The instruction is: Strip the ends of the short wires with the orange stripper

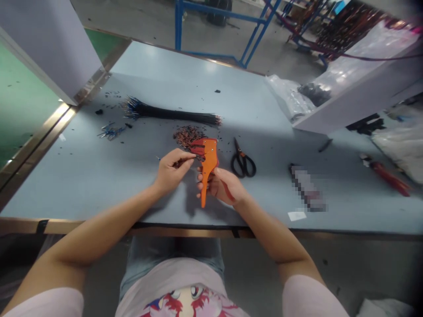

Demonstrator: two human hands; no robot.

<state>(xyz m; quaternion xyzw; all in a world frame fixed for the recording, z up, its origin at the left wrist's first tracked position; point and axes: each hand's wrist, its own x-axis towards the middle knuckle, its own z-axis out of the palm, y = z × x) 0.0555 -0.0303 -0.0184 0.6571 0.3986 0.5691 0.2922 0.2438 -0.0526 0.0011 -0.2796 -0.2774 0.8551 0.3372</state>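
Note:
My right hand (224,185) is wrapped round the handles of an orange wire stripper (210,154), held above the table with its red jaw part turned left. My left hand (173,169) is closed, thumb and fingers pinched right beside the jaws. It holds a thin wire, mostly hidden by the fingers; a small bluish end (158,158) shows left of the hand. Behind the stripper is a pile of short copper-and-black scraps (188,135). A long bundle of black wires (175,115) lies beyond it, with blue and bare ends at the left and copper ends at the right.
Black-handled scissors (243,164) lie right of my right hand. Farther right are a blurred-out object (307,188), a white paper slip (297,215) and a red-handled tool (388,176). Loose blue wire pieces (112,131) lie left. Plastic bags (291,99) and upright panels (49,44) flank the table.

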